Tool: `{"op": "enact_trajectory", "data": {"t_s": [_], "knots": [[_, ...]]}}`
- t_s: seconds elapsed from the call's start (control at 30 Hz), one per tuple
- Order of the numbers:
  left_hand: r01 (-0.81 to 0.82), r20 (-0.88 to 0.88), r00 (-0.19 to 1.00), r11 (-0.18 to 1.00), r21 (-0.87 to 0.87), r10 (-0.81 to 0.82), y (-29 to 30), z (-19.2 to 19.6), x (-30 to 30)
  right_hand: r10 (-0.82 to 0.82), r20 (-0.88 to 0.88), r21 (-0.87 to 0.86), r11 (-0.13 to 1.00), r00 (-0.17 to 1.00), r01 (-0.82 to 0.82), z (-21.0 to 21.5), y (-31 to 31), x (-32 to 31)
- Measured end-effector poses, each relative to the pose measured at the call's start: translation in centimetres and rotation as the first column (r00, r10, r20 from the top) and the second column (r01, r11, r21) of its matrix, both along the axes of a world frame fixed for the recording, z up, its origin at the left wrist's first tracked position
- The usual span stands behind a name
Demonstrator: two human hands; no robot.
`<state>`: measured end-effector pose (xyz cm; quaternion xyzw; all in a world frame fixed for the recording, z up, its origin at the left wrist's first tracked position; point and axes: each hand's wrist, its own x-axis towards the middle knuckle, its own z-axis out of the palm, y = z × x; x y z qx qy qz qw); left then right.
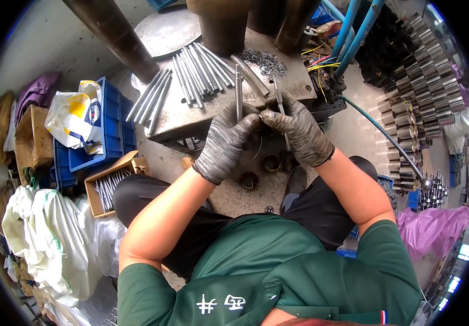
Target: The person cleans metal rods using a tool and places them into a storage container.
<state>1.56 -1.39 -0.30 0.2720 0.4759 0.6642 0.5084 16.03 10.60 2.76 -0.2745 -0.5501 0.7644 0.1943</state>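
In front of the machine bench, both my hands, in grey knit gloves, meet with thumbs nearly touching. My left hand [223, 141] is closed around a shiny metal rod [238, 87] that stands up past its fingers. Fingers curled, my right hand [301, 130] grips a slim metal tool [279, 96] of a kind I cannot make out; its lower end sticks out under the palm. Whatever lies between the thumb tips is too small to name. Beyond my hands, several metal rods [199, 73] rest on the bench [180, 122], beside a pile of small metal rings [264, 61].
Thick machine columns [218, 27] rise from the bench. To the left stand blue crates [116, 122] and a carton of rods [109, 187]. Stacked metal cylinders [424, 81] line the right side. A blue hose [376, 127] crosses there. Ring-shaped parts [249, 180] lie on the floor between my feet.
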Motion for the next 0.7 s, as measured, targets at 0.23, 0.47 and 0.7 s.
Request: {"op": "enact_trajectory", "data": {"t_s": [0.23, 0.47, 0.7], "knots": [[-0.185, 0.228, 0.952, 0.976, -0.111, 0.206, 0.5, -0.2, -1.7, 0.146, 0.124, 0.427, 0.885, 0.982, -0.185, -1.1, 1.9, 1.7], [-0.12, 0.209, 0.966, 0.982, -0.148, 0.15, -0.1, -0.1, -3.4, -0.091, 0.163, 0.986, -0.01, 0.982, -0.165, 1.8, 1.8, 1.3], [-0.182, 0.246, 0.947, 0.976, -0.122, 0.207, -0.1, 0.0, -2.5, -0.032, 0.154, 0.988, -0.018, 0.988, -0.154, 1.5, 1.8, 1.1]]}}
